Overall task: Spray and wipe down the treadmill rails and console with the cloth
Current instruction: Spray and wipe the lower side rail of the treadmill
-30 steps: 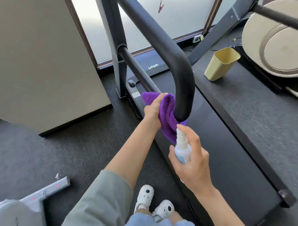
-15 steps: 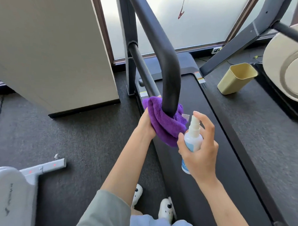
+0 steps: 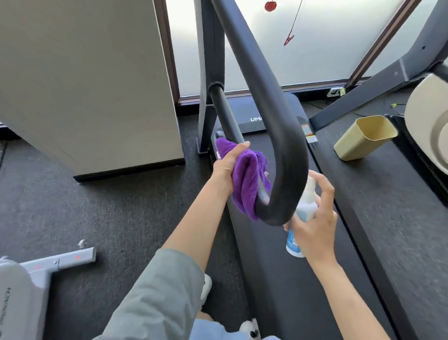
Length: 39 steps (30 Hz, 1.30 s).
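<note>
Floor (image 3: 104, 213): dark grey speckled carpet, filling the lower view.
Treadmill (image 3: 312, 281): black deck lying flat on the floor, running away toward the window.
Bin (image 3: 365, 138): pale yellow, tipped on its side (open mouth up-right), right of the deck.
Grey machine base (image 3: 60, 261): at lower left.

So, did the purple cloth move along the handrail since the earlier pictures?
Yes. The purple cloth slid from the handrail's curved end to the inner side of its bend.

Purple cloth (image 3: 246, 179) bunched against curved black rail (image 3: 280, 141); white spray bottle (image 3: 300, 218) upright beside.
</note>
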Each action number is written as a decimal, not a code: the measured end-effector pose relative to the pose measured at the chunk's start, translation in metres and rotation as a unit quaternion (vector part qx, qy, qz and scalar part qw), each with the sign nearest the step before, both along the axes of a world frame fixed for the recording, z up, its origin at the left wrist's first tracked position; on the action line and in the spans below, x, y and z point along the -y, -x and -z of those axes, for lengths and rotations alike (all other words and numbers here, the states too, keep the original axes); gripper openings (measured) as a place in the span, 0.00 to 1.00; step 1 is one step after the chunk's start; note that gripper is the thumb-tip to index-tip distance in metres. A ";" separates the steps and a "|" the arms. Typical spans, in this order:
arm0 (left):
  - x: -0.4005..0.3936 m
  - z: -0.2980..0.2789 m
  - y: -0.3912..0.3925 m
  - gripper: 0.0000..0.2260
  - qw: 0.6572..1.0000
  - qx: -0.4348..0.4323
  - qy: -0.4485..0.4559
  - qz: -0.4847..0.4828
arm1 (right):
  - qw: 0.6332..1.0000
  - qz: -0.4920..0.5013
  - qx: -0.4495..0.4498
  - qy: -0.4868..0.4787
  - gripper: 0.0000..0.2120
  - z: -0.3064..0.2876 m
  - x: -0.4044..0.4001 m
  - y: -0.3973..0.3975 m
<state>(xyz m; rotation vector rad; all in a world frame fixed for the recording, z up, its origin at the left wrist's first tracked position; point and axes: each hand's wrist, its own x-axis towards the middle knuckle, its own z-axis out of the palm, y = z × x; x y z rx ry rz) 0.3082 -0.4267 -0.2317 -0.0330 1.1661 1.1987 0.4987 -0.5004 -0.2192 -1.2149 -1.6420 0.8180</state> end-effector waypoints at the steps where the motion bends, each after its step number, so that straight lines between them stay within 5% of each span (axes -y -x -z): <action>1: -0.007 0.002 0.006 0.30 1.000 -0.008 0.008 -0.005 | 1.000 0.005 0.001 -0.015 0.31 0.004 -0.008 0.007; 4: -0.030 0.005 0.022 0.33 1.000 -0.017 0.020 -0.011 | 1.000 0.025 0.014 -0.005 0.22 0.024 -0.034 0.020; 10: -0.070 0.005 0.051 0.36 0.999 -0.033 0.039 0.015 | 0.987 0.026 0.088 0.132 0.19 0.054 -0.081 0.030; 17: -0.070 -0.002 0.054 0.29 0.998 -0.039 0.033 0.045 | 0.985 0.078 0.140 0.071 0.05 0.028 -0.092 0.026; 18: -0.064 -0.002 0.050 0.28 0.997 -0.043 0.035 0.051 | 0.986 0.087 0.117 0.085 0.05 0.023 -0.094 0.026; 21: -0.041 0.002 0.036 0.24 0.996 -0.049 0.039 0.064 | 0.996 0.054 0.050 0.040 0.27 0.007 -0.088 0.021; 29: -0.081 -0.004 0.051 0.22 0.992 -0.111 0.064 0.015 | 0.998 0.045 -0.018 0.033 0.24 -0.020 -0.090 0.015; 34: -0.109 -0.008 0.070 0.29 0.986 -0.146 0.084 0.014 | 0.999 0.031 -0.003 0.008 0.36 -0.033 -0.084 -0.001; 39: -0.082 -0.002 0.059 0.18 0.983 -0.168 0.070 0.020 | 0.999 0.021 -0.024 -0.005 0.35 -0.049 -0.076 -0.011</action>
